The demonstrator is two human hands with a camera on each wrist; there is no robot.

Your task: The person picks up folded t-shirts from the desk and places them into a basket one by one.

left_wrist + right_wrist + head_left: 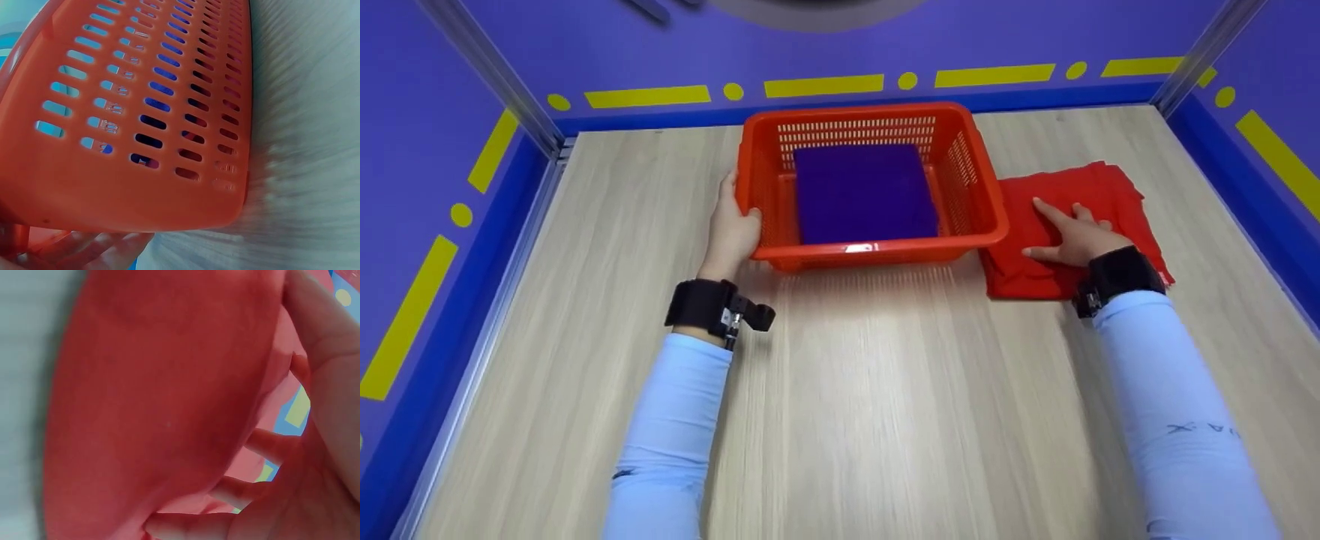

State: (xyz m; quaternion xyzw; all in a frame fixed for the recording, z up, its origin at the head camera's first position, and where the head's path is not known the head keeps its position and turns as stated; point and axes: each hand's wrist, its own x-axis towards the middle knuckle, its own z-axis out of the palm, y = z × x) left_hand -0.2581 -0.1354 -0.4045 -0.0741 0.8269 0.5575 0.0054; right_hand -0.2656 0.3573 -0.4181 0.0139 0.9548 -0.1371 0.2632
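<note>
My left hand point(733, 229) grips the left rim of an orange-red plastic basket point(810, 253), thumb over the edge near its front corner. Inside the basket lies a folded dark purple cloth point(866, 195), flat on the bottom. In the left wrist view, the slotted basket wall point(124, 194) fills most of the picture, with the hand's fingers point(107, 250) below it. My right hand point(1080, 240) rests with spread fingers on a folded red garment point(1099, 191) to the right of the basket. The right wrist view shows fingertips touching the red fabric point(157, 382).
Both things lie on a light wood-grain table point(870, 390). Blue-purple panels with yellow marks point(997, 76) wall in the back and sides, with metal posts point(502, 67) at the corners. The basket's right rim overhangs the garment's left edge.
</note>
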